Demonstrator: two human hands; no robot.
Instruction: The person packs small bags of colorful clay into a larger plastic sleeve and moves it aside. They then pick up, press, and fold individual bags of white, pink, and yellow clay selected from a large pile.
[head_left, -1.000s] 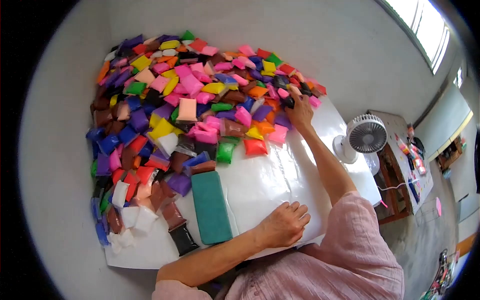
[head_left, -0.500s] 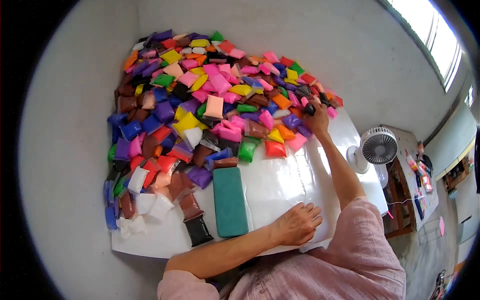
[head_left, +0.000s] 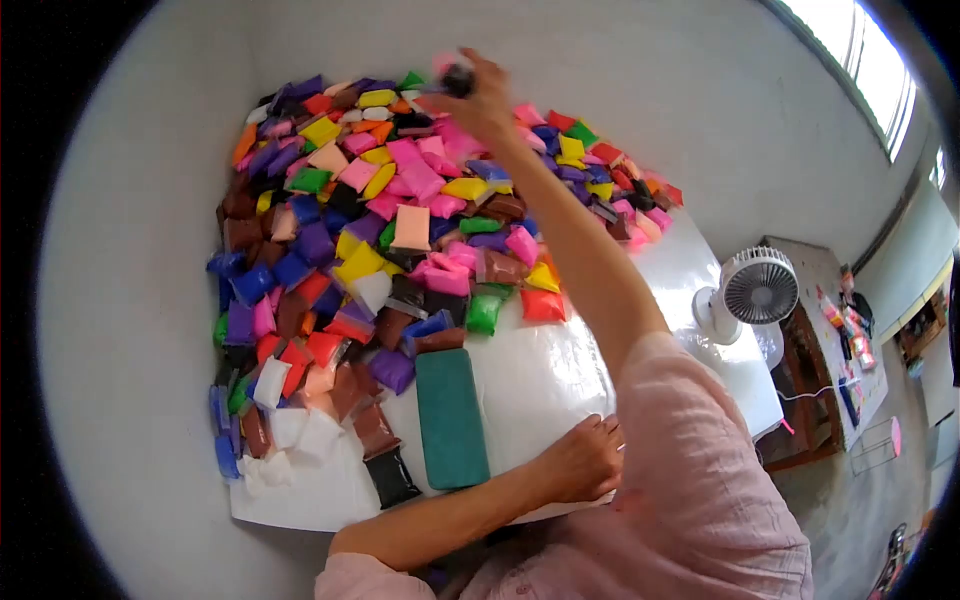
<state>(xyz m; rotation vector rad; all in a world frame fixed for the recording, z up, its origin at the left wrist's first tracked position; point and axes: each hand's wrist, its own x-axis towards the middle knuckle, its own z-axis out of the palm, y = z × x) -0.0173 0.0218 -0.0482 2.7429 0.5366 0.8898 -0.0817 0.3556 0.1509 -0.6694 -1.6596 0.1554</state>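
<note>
My right hand (head_left: 487,100) is raised over the far edge of a heap of small coloured packets (head_left: 415,170). Its fingers are closed around a black packet (head_left: 458,80), blurred by motion; a pink patch shows beside it. Near the table's front edge, my left hand (head_left: 583,460) rests with curled fingers. A tiny whitish bit shows at its fingertips, too small to name. To that hand's left lies a teal rectangular block (head_left: 450,420), with a black packet (head_left: 391,478) and brown packets (head_left: 375,430) beside it.
The heap covers the back and left of the white table (head_left: 540,370), against the walls. A white fan (head_left: 757,288) stands at the right edge. Beyond it is a side table (head_left: 835,330) with assorted items. White packets (head_left: 305,430) lie at the front left.
My right hand has moved from the heap's right end up and left to its far edge, carrying the black packet. My left hand stays near the front edge, slightly turned.
</note>
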